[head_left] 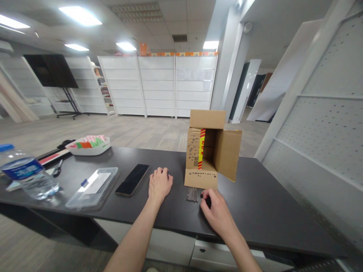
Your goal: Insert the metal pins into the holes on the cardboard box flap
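Observation:
My left hand (160, 183) rests palm down on the dark table, fingers a little bent and apart, holding nothing. In front of the box, my right hand (217, 210) has its thumb and forefinger curled together; a small dark spot shows at the fingertips, too small to name. Just left of it lies a bundle of thin metal nails (192, 194), side by side. The open cardboard box (193, 147) stands on the table with its flaps spread. Several dark round dots cover its left part, and a row of small holes or dots runs along the lower flap (200, 182).
Left of my left hand are a black phone (132, 180), a clear plastic case (93, 187) and a water bottle (28, 172). Behind them stands a white basket (90, 150) with colourful contents. A white perforated panel (331, 113) rises along the right side.

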`<state>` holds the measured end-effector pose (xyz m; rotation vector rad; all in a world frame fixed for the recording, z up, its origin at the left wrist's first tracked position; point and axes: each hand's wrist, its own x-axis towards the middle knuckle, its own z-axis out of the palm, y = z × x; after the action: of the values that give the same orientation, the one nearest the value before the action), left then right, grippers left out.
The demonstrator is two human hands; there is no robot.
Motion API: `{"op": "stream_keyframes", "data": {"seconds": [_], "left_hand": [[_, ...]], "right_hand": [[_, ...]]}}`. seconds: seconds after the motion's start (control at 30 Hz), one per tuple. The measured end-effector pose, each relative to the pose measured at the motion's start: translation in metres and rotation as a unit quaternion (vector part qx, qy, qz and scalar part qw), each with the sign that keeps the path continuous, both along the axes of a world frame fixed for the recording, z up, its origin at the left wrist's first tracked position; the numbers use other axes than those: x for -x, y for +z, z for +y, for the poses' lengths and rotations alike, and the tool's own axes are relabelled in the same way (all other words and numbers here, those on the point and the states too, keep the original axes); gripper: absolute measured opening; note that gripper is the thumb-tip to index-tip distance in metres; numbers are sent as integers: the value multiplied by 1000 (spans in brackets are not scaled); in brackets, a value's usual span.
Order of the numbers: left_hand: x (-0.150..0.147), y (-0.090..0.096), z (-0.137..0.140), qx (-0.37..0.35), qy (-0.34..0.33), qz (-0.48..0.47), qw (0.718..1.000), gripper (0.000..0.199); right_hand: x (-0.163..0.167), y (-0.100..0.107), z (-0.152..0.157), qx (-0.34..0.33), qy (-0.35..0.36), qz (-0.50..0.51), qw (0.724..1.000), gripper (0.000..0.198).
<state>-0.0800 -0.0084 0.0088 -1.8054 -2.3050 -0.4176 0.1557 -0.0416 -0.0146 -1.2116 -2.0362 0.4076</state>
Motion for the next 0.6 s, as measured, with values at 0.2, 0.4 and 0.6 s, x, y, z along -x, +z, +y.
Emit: {"op": "stream_keyframes", "data": {"seconds": [0.2, 0.4, 0.6], "left_hand": [[0, 2, 0, 2, 1, -1, 1000, 28], [0, 1, 0, 1, 1, 0, 1000, 28], [0, 1, 1, 6, 2, 1, 1000, 29]], "right_hand": [[0, -1, 0, 4, 6, -9, 1000, 7], [-1, -2, 0, 2, 6, -23, 1000, 7], [0, 2, -1, 3, 18, -44, 999, 7]]}}
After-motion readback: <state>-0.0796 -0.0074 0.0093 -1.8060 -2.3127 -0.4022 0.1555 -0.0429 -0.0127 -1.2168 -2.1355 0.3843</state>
